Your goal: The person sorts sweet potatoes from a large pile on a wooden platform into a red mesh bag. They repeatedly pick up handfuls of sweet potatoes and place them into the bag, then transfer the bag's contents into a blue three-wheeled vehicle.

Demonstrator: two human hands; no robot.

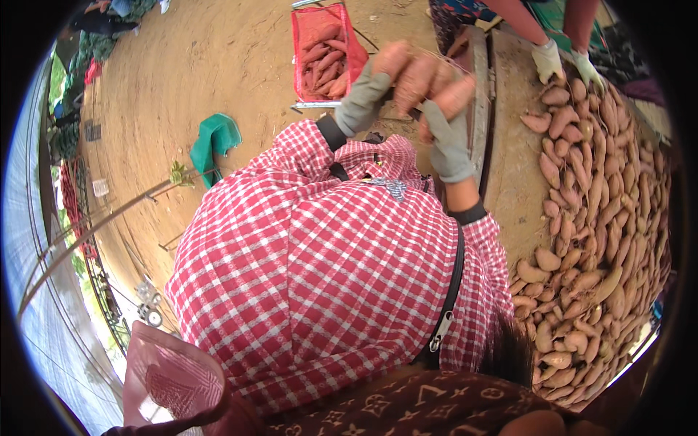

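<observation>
Both of my hands wear grey gloves and are raised together at the top middle, holding several sweet potatoes [415, 82], slightly blurred. My left hand [364, 98] grips the ones nearest the red mesh bag. The ones nearest the wooden table are in my right hand [448, 131]. Just beyond my left hand, a red mesh bag [357, 54] stands open on a metal frame [319, 103], with sweet potatoes inside. To the right, a large heap of sweet potatoes [594, 201] covers much of a wooden table [512, 163].
A co-worker's gloved hands [567, 68] touch the heap at the top right. The table's raised wooden edge [480, 103] runs beside my right hand. On the dirt floor lies a green cloth or bag [210, 144]. A curved rod [98, 234] crosses the left side.
</observation>
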